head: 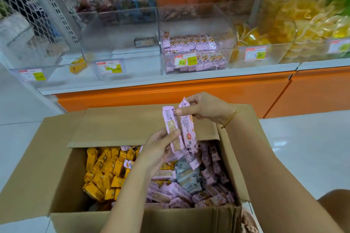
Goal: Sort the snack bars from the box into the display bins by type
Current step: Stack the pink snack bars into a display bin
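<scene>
2 pink bars [172, 130] upright — just abv open box [56, 157]

The white shelf [132, 80] carries a row of clear display bins [123, 30] side by side, while the open cardboard box [170, 221] stands on the pale tiled floor [303, 147].

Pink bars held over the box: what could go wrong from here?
The right hand pinches a pink bar by its top end only; it could slip back into the box. The pink-bar bin adjoins a nearly empty clear bin; a careless drop could land there.
</scene>
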Motion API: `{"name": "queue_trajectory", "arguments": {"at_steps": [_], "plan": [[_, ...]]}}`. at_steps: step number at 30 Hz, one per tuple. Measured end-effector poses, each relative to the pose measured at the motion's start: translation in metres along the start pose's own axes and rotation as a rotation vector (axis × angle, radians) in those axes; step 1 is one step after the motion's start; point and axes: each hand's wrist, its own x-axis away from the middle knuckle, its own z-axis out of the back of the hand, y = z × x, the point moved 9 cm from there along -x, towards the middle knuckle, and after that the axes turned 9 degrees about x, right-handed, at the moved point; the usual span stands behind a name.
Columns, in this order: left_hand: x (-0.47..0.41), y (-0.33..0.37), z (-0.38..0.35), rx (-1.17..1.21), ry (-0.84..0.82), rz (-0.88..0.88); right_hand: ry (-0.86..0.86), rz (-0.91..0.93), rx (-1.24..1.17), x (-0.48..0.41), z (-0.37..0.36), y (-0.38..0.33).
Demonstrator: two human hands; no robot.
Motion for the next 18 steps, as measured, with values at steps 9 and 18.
{"name": "queue_trajectory", "arguments": {"at_steps": [9,18], "plan": [[-0.030,0.014,-0.010,0.099,-0.029,-0.018,0.131,-0.132,0.188,-0.001,0.028,-0.003],[-0.042,0.023,-0.027,0.279,-0.168,0.081,0.006,-0.076,-0.010,0.012,0.064,-0.023]]}}
